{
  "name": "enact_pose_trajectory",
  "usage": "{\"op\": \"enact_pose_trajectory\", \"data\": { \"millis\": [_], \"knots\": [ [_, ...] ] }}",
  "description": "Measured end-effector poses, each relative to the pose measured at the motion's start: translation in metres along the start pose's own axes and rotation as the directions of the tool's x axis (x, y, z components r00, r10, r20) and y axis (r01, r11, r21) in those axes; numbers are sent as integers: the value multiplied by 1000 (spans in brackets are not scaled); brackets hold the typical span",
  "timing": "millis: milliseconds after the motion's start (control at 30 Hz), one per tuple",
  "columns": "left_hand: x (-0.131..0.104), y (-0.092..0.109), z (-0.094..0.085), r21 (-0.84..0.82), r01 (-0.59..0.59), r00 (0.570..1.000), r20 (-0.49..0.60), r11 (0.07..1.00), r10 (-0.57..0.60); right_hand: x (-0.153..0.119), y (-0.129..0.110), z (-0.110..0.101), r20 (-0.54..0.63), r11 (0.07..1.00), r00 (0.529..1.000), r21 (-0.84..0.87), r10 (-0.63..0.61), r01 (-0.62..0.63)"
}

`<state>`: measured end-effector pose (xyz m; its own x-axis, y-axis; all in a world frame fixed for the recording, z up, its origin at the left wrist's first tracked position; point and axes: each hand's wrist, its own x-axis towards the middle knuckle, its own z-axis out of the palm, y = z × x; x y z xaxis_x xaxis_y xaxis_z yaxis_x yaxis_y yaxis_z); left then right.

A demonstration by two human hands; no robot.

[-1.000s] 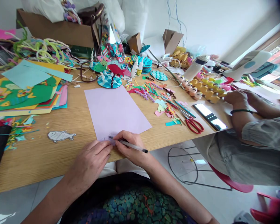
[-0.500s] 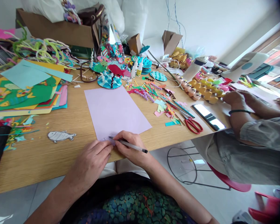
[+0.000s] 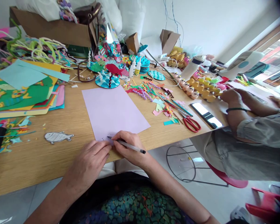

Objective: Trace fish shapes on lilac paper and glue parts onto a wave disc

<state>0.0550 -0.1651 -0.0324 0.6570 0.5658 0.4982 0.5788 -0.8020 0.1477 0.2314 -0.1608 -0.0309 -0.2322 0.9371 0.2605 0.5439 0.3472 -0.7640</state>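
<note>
A sheet of lilac paper [image 3: 114, 109] lies on the wooden table, its near edge at my hands. My right hand [image 3: 128, 146] is closed round a clear pen [image 3: 132, 147] with a black end cap. Its tip touches the paper near the bottom edge, beside short dark drawn lines. My left hand [image 3: 93, 157] holds the near edge of the sheet down, fingers pressed together; its thumb is hidden. The two hands nearly meet at the fingertips. Left of the paper lies a grey-white paper fish [image 3: 58, 137] with a dark outline.
Stacked coloured paper [image 3: 25, 90] lies at the left. Red-handled scissors [image 3: 191, 123], paper scraps [image 3: 160, 107] and a phone [image 3: 206, 115] lie to the right. Glue bottles [image 3: 132, 68] and a fish ornament [image 3: 107, 79] stand behind the sheet. A co-worker's forearms [image 3: 235, 107] rest at the right.
The view has shifted slightly, so the table things appear a little further left. Both hands keep their places on the paper, and the pen tip has barely moved.
</note>
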Motion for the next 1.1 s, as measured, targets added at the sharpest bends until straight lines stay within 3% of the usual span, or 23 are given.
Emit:
{"op": "enact_pose_trajectory", "data": {
  "millis": [1100],
  "knots": [
    [0,-1,-1,-9,9,1000,-12,1000,-9,-1,-2,-2,-46,1000,999,28,8,-7]
  ]
}}
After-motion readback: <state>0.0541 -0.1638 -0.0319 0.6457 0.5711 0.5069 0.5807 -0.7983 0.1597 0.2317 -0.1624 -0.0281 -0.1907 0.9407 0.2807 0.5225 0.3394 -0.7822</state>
